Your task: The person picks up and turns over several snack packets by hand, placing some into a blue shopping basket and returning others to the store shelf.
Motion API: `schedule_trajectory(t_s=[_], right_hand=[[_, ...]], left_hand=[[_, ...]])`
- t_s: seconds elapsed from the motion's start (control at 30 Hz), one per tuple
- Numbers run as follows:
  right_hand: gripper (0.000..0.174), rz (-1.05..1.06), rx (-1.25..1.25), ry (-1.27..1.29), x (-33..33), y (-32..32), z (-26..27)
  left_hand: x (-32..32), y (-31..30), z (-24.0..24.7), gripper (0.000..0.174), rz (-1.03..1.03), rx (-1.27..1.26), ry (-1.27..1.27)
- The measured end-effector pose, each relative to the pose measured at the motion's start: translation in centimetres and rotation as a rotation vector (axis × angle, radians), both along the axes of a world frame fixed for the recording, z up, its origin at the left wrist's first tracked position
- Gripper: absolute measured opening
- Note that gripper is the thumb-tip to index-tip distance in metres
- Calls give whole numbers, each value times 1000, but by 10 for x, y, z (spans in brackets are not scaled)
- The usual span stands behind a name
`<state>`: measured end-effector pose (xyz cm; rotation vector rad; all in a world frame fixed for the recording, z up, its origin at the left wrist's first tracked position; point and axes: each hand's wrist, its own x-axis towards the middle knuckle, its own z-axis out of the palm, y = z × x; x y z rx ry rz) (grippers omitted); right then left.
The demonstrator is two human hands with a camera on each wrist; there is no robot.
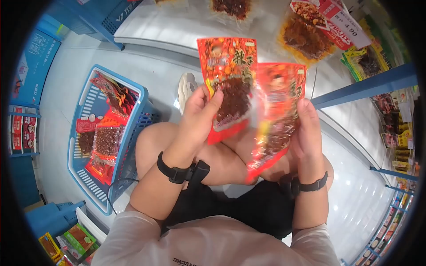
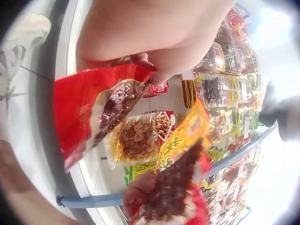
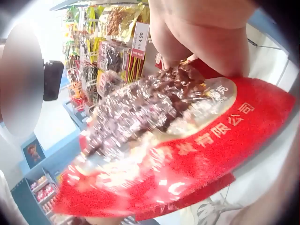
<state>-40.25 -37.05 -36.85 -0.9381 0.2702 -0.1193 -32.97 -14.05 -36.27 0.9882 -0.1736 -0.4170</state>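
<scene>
My left hand point(image 1: 199, 113) pinches a red snack packet point(image 1: 233, 99) by its left edge, thumb on the front. Dark brown food shows through the packet's clear window. A similar red packet point(image 1: 277, 117), blurred and slanting, is held at its right edge by my right hand point(image 1: 309, 128). The two packets stand side by side above my knees, the left one's edge close against the right one's. In the right wrist view the right-hand packet point(image 3: 154, 117) fills the middle, its red lower border marked with pale characters. My left fingers are partly hidden behind their packet in the left wrist view.
A blue basket point(image 1: 74, 146) with several red packets inside stands on the floor to my left. Ahead is a white shelf point(image 1: 177, 26) bearing packaged snacks and a price tag point(image 1: 348, 26) reading 4.90. A blue rail point(image 1: 364, 86) crosses at the right, with hanging snack packs beyond.
</scene>
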Motion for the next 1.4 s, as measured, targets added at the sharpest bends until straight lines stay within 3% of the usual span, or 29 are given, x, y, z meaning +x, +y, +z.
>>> schedule_trajectory(t_s=[0.07, 0.2, 0.27, 0.33, 0.37, 0.43, 0.5, 0.53, 0.63, 0.7, 0.8, 0.87, 1.0, 1.13, 1.4], right_hand=[[26, -81, -130, 33, 4, 12, 0], [23, -120, -57, -4, 11, 19, -14], [23, -134, -79, -31, 11, 18, -25], [24, -192, -282, 14, 14, 23, -27], [24, -183, -233, 15, 15, 28, -19], [26, -120, -148, -5, 16, 36, -1], [29, -43, -123, -53, 15, 33, 2], [33, -10, -153, -64, 14, 29, -1], [46, 114, -60, -103, 14, 23, -21], [51, 207, -105, -37, 14, 16, -32], [51, 142, 6, -110, 6, 25, -13], [50, 120, 18, -140, 5, 23, -15], [49, 201, 19, -158, 7, 22, -21], [43, 293, -19, -129, 15, 29, -31], [39, 373, -26, -56, 21, 34, -32]], left_hand=[[-1, -3, 0, 32, -30, -69, 189], [-6, -1, -18, 47, -141, -34, 201], [-11, -5, -21, 51, -150, -15, 110], [-15, -12, -21, 60, -137, 52, -43], [-14, -14, -24, 61, -158, 131, -133], [-11, -20, -40, 57, -60, 246, -250], [-12, -20, -32, 52, -63, 169, -184], [-10, -22, -35, 51, -78, 104, -151], [-5, -19, -27, 45, 64, 226, -227], [-2, -10, -2, 43, 60, 237, -214], [22, 22, 22, 38, 95, 306, -187], [42, 48, 86, 37, 248, 415, -449], [113, 98, 190, 35, 568, 406, -702], [203, 125, 254, 30, 639, 245, -662], [300, 141, 322, 28, 678, 46, -639]])
